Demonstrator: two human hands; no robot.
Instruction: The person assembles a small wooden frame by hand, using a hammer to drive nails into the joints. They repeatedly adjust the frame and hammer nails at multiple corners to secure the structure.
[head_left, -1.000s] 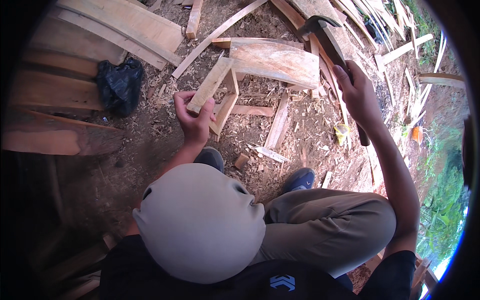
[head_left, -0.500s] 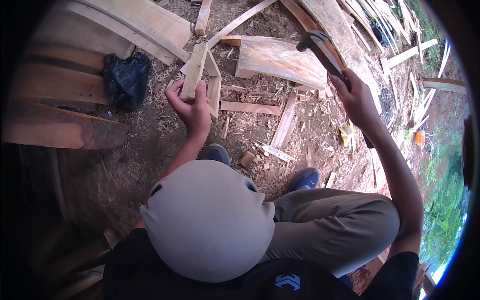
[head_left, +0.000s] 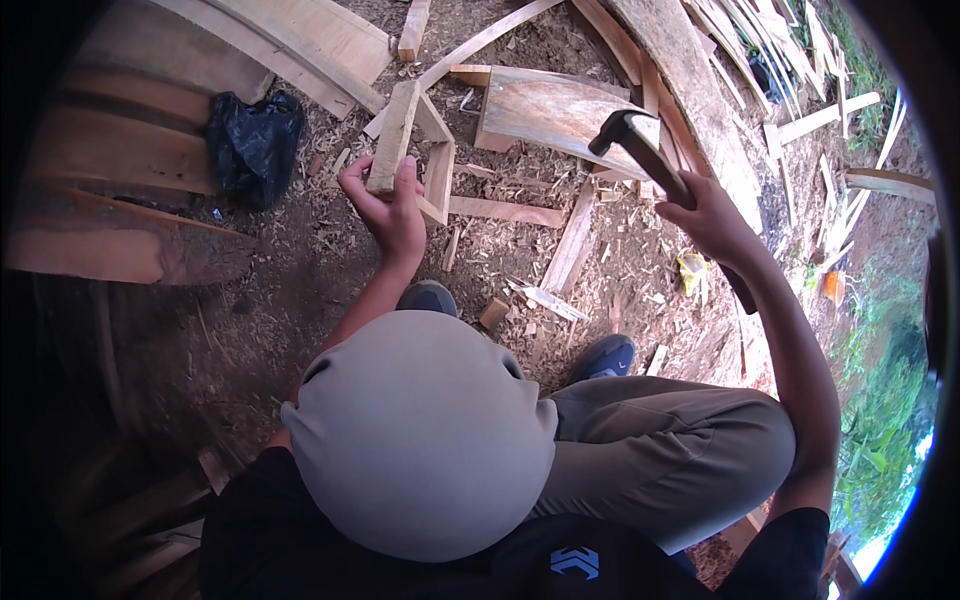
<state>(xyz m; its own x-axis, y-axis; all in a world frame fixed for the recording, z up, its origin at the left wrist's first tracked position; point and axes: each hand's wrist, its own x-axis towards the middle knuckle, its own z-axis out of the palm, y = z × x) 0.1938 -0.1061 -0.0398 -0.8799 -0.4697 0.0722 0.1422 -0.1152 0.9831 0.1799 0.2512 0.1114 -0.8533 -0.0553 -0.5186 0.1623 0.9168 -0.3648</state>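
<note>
My left hand (head_left: 394, 222) is closed on the lower end of a small angled wooden frame (head_left: 400, 125), thumb on one side and fingers on the other. The frame shows a long pale board with shorter pieces set at angles on its right side; how they are joined I cannot tell. My right hand (head_left: 712, 225) is wrapped round the wooden handle of a hammer (head_left: 652, 160). The hammer is raised to the right of the frame and apart from it, its dark metal head toward the upper left.
Wood shavings and offcuts cover the dirt ground. A wide plank block (head_left: 555, 110) lies beyond the frame, and a black plastic bag (head_left: 255, 150) sits to the left beside stacked boards (head_left: 130, 140). A long curved timber (head_left: 690, 110) and thin strips (head_left: 830, 115) lie at the right.
My right hand has shifted the hammer a little down, its head now lower and slightly left. My left hand keeps its hold on the wooden frame, almost unmoved.
</note>
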